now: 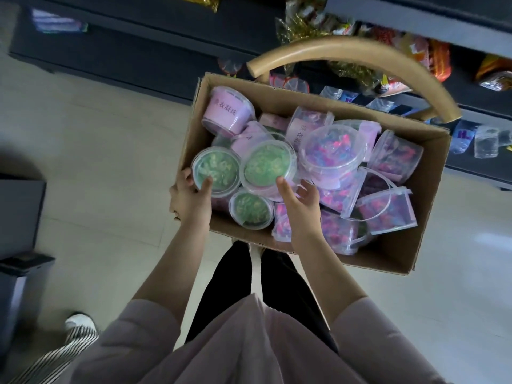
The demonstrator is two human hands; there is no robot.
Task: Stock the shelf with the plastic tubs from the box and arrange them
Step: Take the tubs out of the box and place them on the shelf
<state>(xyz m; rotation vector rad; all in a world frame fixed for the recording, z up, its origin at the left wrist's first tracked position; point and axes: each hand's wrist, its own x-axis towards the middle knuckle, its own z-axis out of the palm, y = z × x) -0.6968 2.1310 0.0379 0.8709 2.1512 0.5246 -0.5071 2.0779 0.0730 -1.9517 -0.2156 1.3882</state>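
Head view: hands (194, 196) (303, 207) partly hide green tubs (221, 166) in box (401, 245).

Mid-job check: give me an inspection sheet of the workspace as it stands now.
Surface: pale tiled floor.
Job's things: open brown cardboard box heaped with lidded clear plastic tubs, green-filled and pink-purple; dark shelves behind.
Clutter: tan curved tube above box.
Hands: left hand grips left green-filled tub; right hand thumb touches middle green-filled tub, fingers loose.
Cables: nothing seen.
Surroundings: grey bin; another person's white shoe.
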